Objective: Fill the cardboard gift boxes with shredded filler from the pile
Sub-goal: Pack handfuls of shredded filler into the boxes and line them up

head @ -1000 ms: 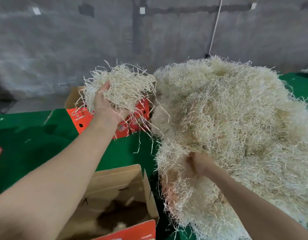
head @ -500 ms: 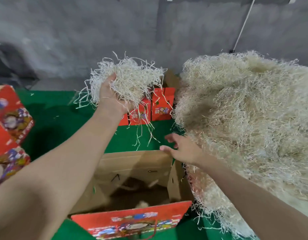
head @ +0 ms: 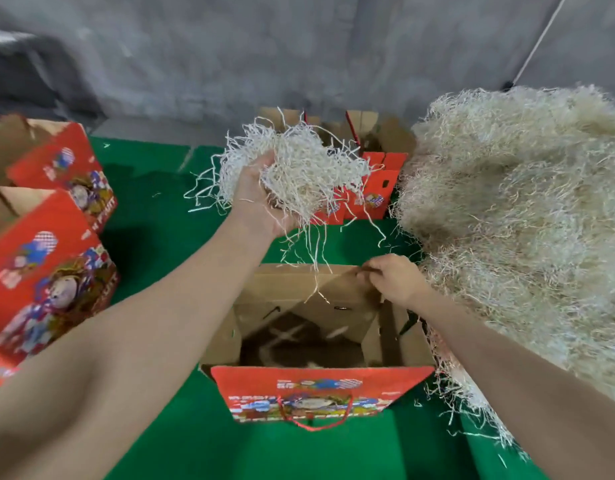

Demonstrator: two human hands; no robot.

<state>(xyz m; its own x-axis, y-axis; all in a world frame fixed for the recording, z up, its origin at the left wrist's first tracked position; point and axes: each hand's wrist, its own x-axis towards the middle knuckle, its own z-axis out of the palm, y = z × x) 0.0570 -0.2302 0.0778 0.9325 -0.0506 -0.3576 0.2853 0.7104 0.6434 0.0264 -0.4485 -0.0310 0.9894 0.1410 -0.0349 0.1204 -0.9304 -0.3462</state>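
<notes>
Filler handful (head: pixel 299 168), grasped in left hand (head: pixel 261 199), hung above near open gift box (head: pixel 320 386); right hand (head: pixel 392 278) pinched that box's far flap (head: pixel 299 282). Box interior held stray strands (head: pixel 337 330) only: filling judged barely begun. Pile (head: pixel 524 220) lay just right.

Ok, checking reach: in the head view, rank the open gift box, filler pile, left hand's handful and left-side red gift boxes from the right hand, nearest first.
1. Open gift box: the right hand pinches its back flap.
2. Filler pile: just right.
3. Handful of filler: up-left, in the left hand.
4. Red gift boxes: far left.
</notes>
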